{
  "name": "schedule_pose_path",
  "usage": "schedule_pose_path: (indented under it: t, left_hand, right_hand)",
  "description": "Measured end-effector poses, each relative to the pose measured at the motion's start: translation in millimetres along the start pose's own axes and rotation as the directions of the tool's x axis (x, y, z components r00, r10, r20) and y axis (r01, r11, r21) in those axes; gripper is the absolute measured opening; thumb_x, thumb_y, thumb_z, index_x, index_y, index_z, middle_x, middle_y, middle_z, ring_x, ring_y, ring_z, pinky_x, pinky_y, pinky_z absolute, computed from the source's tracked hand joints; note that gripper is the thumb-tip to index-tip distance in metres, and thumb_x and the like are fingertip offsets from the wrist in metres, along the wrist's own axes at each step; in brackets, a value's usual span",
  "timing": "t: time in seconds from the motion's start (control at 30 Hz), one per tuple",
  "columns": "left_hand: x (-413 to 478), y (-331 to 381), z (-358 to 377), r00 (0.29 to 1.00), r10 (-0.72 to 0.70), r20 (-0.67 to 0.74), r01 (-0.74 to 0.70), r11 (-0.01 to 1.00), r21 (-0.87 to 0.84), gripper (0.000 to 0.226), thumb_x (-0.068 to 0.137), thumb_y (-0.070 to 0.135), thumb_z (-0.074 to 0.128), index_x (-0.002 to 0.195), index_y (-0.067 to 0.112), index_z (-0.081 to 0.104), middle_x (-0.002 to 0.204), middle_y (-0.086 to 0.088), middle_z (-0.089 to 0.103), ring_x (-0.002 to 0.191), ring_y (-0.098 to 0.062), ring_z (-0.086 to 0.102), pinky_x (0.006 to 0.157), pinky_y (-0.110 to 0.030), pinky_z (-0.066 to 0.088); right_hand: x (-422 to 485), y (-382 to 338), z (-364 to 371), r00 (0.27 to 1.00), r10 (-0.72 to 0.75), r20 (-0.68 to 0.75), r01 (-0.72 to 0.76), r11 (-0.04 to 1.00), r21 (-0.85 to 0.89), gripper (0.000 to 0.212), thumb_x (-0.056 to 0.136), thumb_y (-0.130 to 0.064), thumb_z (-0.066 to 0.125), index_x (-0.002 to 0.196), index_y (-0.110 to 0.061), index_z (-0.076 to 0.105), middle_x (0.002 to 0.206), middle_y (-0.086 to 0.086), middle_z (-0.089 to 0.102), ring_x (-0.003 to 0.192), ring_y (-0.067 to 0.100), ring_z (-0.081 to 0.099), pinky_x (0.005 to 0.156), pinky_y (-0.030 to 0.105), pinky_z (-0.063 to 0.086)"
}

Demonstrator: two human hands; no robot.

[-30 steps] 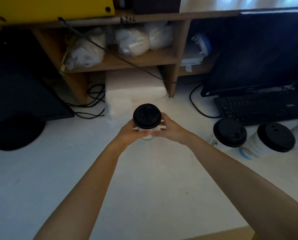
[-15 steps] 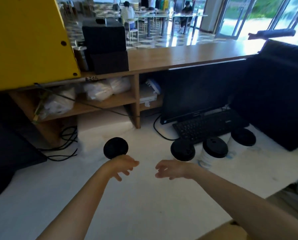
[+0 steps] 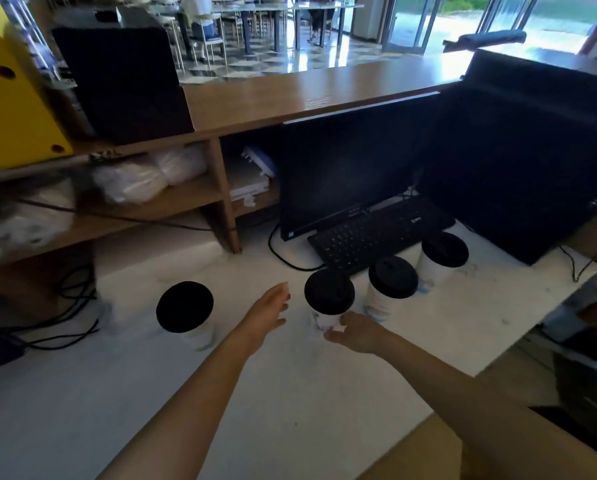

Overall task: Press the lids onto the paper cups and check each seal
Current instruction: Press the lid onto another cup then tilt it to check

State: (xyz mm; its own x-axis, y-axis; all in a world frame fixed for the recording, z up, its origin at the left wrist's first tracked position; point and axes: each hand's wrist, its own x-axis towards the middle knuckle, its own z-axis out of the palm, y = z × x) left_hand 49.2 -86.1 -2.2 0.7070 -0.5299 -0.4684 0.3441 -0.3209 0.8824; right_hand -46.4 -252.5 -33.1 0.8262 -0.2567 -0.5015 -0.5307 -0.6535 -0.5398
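Observation:
Several white paper cups with black lids stand on the white counter (image 3: 290,393). One lidded cup (image 3: 185,307) stands alone at the left. Another lidded cup (image 3: 329,296) stands in the middle, between my hands. My left hand (image 3: 265,316) is open just left of it, fingers apart, not touching. My right hand (image 3: 355,330) is at the cup's lower right side with its fingertips against the wall. Two more lidded cups (image 3: 392,278) (image 3: 444,251) stand in a row to the right, by the keyboard.
A black keyboard (image 3: 376,233) and a dark monitor (image 3: 355,168) stand behind the cups. A large black box (image 3: 525,161) fills the right. Wooden shelves (image 3: 172,199) with plastic bags are at the left, and cables (image 3: 72,306) trail on the counter.
Both hands let go of the cup now at the left and moved right to the middle cup. The view swung up and to the right.

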Motion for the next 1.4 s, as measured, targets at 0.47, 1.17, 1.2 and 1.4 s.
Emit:
schedule_pose_path:
  t: [0.47, 1.17, 1.2, 1.4]
  left_hand:
    - [8, -14, 27, 0.986, 0.163, 0.014, -0.161, 0.981, -0.106, 0.043, 0.099, 0.038, 0.034, 0.14, 0.024, 0.038, 0.142, 0.001, 0.045, 0.123, -0.009, 0.044, 0.099, -0.023, 0.037]
    - [-83, -90, -28, 0.968, 0.114, -0.225, -0.143, 0.983, -0.117, 0.037, 0.095, 0.043, 0.043, 0.131, 0.037, 0.048, 0.13, 0.015, 0.053, 0.125, -0.006, 0.047, 0.11, -0.039, 0.036]
    - [-82, -89, -28, 0.962, 0.112, -0.25, -0.146, 0.981, -0.124, 0.036, 0.095, 0.04, 0.043, 0.131, 0.036, 0.048, 0.131, 0.014, 0.052, 0.125, -0.007, 0.046, 0.11, -0.038, 0.036]
    - [-66, -63, -5, 0.87, 0.179, -0.459, -0.196, 0.98, 0.01, 0.039, 0.098, 0.039, 0.035, 0.134, 0.028, 0.046, 0.127, 0.014, 0.049, 0.114, -0.002, 0.043, 0.09, -0.014, 0.033]
  right_hand:
    - [16, 0, 30, 0.912, -0.092, -0.4, 0.321, 0.767, 0.556, 0.079, 0.073, -0.008, 0.078, 0.138, -0.012, 0.034, 0.129, -0.004, 0.048, 0.121, 0.015, 0.049, 0.095, 0.024, 0.041]
    - [-43, -35, 109, 0.922, -0.312, -0.23, 0.384, 0.821, 0.422, 0.072, 0.079, -0.006, 0.072, 0.133, -0.03, 0.03, 0.129, -0.022, 0.043, 0.113, -0.016, 0.044, 0.093, 0.002, 0.034]
    - [-43, -33, 103, 0.931, -0.304, -0.204, 0.362, 0.842, 0.4, 0.068, 0.081, 0.003, 0.065, 0.135, -0.022, 0.034, 0.132, -0.012, 0.046, 0.117, -0.004, 0.046, 0.096, 0.009, 0.035]
    - [-32, -63, 58, 0.922, -0.069, -0.382, 0.309, 0.726, 0.615, 0.029, 0.1, -0.024, 0.037, 0.119, -0.015, 0.058, 0.116, 0.003, 0.065, 0.108, 0.015, 0.059, 0.096, 0.03, 0.045]
